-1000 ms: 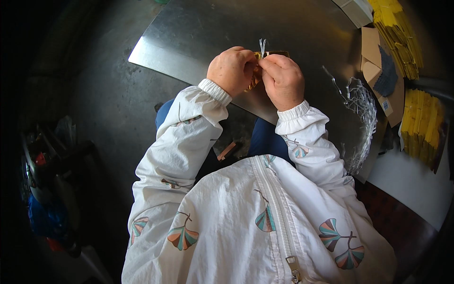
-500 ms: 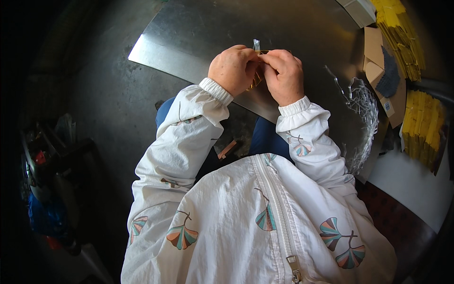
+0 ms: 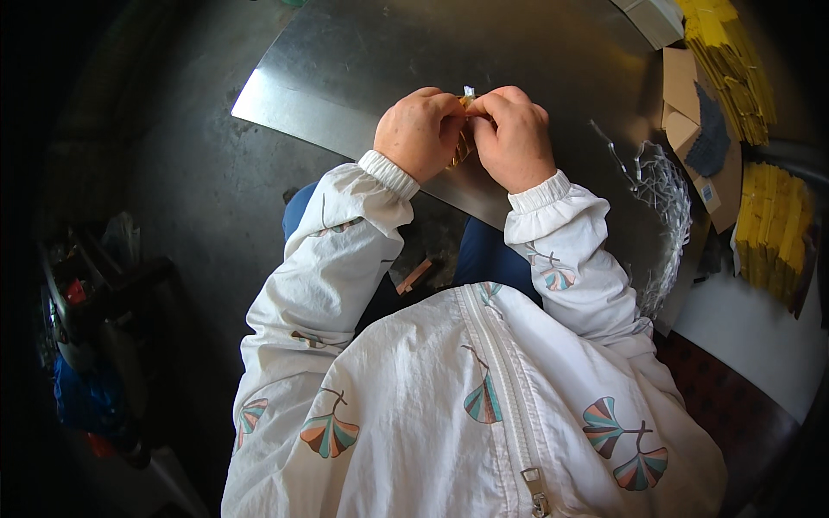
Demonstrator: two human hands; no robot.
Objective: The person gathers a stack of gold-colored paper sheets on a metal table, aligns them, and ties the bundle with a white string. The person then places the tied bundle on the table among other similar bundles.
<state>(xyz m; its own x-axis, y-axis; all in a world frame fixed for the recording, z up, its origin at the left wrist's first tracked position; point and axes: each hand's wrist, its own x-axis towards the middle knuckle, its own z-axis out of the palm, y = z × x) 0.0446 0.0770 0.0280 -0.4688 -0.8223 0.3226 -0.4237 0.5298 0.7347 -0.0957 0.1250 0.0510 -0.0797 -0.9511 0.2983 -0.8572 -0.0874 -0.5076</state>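
My left hand [image 3: 418,131] and my right hand [image 3: 516,140] meet above the metal table [image 3: 363,52], fingertips pinched close together. Between them is a small, shiny gold-coloured thing [image 3: 463,152], thin and looped; its kind is too small to tell. A short clear plastic piece [image 3: 469,91] sticks up past the fingertips on the far side. Both hands are closed at the fingertips, and the fingers hide most of what they grip. To the right of my right hand lies a tangled heap of clear plastic strips [image 3: 663,207].
An open cardboard box [image 3: 682,134] with a dark grey piece of cloth-like material [image 3: 710,129] sits at the right. Stacks of yellow packets [image 3: 768,229] lie beyond it. A dark rack or stool [image 3: 112,276] holding a blue bag [image 3: 86,397] stands on the floor at left.
The clear piece shows less above the fingers. My right fingertips have shifted slightly left and down, and both hands keep their pinch on the gold-coloured thing.
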